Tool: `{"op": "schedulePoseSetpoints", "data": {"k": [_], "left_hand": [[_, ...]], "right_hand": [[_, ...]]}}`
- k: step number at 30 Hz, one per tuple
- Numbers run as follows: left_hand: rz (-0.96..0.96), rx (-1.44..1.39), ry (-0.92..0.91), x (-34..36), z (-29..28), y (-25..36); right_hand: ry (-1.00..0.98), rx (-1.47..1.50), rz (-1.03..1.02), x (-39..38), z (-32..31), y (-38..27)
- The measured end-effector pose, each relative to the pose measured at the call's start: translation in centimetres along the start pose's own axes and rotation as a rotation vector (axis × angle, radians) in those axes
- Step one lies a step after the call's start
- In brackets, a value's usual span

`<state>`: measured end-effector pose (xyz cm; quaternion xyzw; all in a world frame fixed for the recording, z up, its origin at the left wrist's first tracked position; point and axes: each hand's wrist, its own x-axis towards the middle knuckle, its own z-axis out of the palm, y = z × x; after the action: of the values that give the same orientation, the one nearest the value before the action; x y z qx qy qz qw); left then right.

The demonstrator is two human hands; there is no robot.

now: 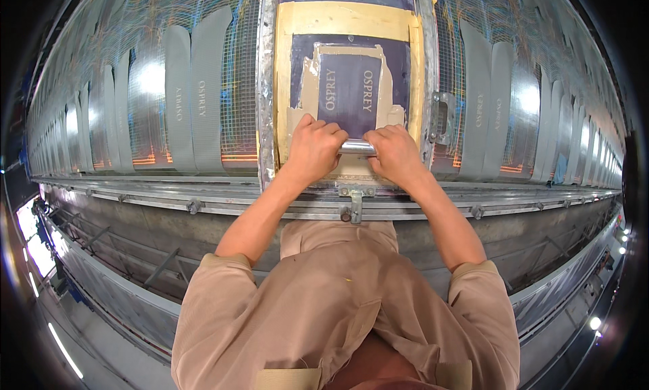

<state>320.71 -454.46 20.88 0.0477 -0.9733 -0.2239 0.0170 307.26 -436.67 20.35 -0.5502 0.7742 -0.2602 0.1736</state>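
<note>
Both of my hands grip a squeegee (357, 146) with a shiny metal bar, near the lower end of a printing screen. My left hand (313, 148) is closed round its left end and my right hand (397, 155) round its right end. The squeegee's blade is hidden beneath my hands. Dark purple mesh (348, 72) with pale lettering fills the screen, edged with yellow tape (345, 19). Beige ink (308, 86) lies in a ragged band around the lettered area. A scuffed metal frame (268, 72) borders the screen.
Grey cut fabric pieces (178, 99) with printed lettering lie in rows on the long table, left and right (501, 106) of the screen. A metal rail (155, 195) runs along the near table edge, with a clamp (355, 199) at the frame. A hinge-like bracket (443, 118) sits at the frame's right side.
</note>
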Motion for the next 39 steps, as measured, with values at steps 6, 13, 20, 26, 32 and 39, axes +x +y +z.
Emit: {"op": "schedulePoseSetpoints", "data": {"k": [6, 13, 20, 26, 32, 39], "left_hand": [[0.077, 0.14, 0.01, 11.7, -2.5, -5.9], [0.005, 0.117, -0.014, 18.3, -3.1, -9.1], [0.048, 0.044, 0.109, 11.9, -1.0, -6.3], [0.021, 0.0, 0.019, -0.2, 0.6, -0.1], [0.076, 0.075, -0.012, 4.2, -0.5, -2.7], [0.055, 0.13, -0.005, 17.4, -3.5, -8.6]], "right_hand": [[0.04, -0.189, -0.008, 10.2, -4.9, 5.9], [-0.085, -0.065, 0.17, 16.5, -6.1, 10.4], [0.027, -0.184, 0.002, 10.9, -4.0, 6.9], [0.016, -0.083, -0.004, -0.1, 0.1, -0.3], [-0.109, -0.098, 0.077, 3.2, -2.2, 2.5], [-0.122, -0.028, 0.165, 15.5, -6.8, 9.1]]}}
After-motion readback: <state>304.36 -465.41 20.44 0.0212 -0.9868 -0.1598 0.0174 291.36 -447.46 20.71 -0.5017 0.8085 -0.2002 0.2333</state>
